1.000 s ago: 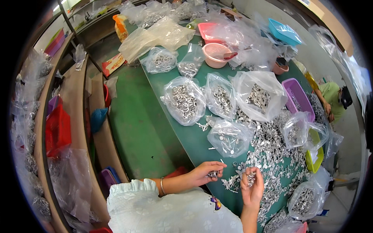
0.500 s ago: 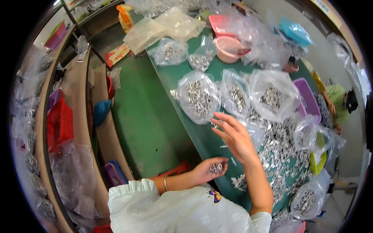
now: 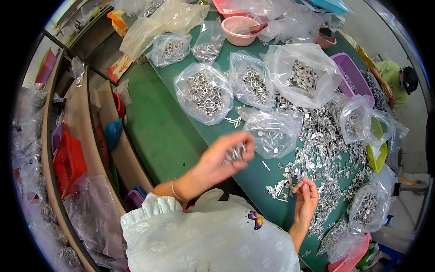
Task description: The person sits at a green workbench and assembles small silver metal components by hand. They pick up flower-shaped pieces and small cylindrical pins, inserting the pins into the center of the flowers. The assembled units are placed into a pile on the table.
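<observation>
My left hand (image 3: 217, 161) is curled around a clump of small silvery metal pieces (image 3: 234, 154), some of them ring-shaped, above the table's near edge. Motion blurs it a little. At the near side of a spread of loose metal pieces (image 3: 319, 158), my right hand (image 3: 306, 201) has its fingertips pinched together; what they hold, if anything, is too small to make out. Just beyond my left hand lies an open clear bag (image 3: 272, 136) with a few pieces in it. Farther off stand a bag of rings (image 3: 205, 95), another bag of pieces (image 3: 253, 84) and a wide-mouthed bag (image 3: 302, 77).
A pink basin (image 3: 240, 31) and a purple basket (image 3: 355, 77) stand on the green table (image 3: 181, 68). A yellow-green tray (image 3: 377, 149) lies to the right. Shelving with a red basket (image 3: 68, 161) runs along the left. Another person (image 3: 394, 81) is at the far right.
My left hand has risen and moved forward with the metal pieces. My right hand has come down from over the bags to the loose pieces, its spread fingers now pinched. The view has shifted.
</observation>
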